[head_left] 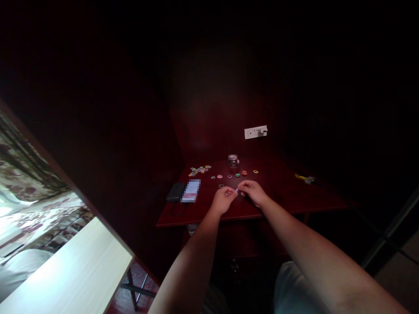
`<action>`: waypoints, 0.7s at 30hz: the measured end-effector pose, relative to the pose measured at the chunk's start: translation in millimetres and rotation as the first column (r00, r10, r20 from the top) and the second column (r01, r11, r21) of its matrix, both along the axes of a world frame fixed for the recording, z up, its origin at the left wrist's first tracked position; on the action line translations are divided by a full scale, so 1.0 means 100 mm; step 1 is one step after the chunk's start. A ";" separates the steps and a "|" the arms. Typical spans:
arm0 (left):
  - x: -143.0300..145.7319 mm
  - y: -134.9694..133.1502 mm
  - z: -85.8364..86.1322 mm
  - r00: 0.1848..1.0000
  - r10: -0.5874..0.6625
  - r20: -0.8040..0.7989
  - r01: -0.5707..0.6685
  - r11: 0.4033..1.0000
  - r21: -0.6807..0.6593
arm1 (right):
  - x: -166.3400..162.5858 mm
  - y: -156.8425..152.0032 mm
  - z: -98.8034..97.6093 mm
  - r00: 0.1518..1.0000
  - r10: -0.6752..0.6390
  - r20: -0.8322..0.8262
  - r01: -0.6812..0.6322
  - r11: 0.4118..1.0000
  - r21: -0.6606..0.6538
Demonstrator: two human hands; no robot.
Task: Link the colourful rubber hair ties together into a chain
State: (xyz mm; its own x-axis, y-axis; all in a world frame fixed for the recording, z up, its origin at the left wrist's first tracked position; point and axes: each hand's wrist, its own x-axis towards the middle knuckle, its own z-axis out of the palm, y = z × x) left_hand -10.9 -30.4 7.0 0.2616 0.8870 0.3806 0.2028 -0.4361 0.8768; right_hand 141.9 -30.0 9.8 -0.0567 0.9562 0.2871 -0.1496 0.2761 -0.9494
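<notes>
My left hand (224,199) and my right hand (251,192) meet above the front part of the dark red desk, fingertips almost touching. Between them both pinch a small pale purple hair tie (236,190); its exact shape is too small to make out. Just beyond the left fingers lies a single dark-looking hair tie (221,186). Farther back runs a row of small sorted hair ties: blue (213,177), pink (219,176), purple (229,176), green (238,175), orange-red (244,173) and yellow (255,172). A mixed-colour pile of hair ties (200,170) sits at the back left.
A clear jar (233,161) stands behind the row. Left on the desk (206,209) are a phone (190,191) with a lit screen and a black case-like object (176,192) with a cord. A yellow-handled tool (305,178) lies at right, below a wall socket (255,132).
</notes>
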 end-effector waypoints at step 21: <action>0.00 0.00 -0.01 0.995 -0.003 0.098 0.003 1.000 0.004 | 0.01 -0.01 -0.01 0.996 0.025 0.088 -0.028 0.999 0.039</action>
State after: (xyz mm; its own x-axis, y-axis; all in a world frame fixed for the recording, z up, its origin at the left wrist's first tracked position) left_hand -10.5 -30.0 6.0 0.2259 0.8847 0.4079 0.1148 -0.4399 0.8907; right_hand 143.1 -30.9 9.0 -0.1084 0.9420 0.3177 -0.0741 0.3111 -0.9475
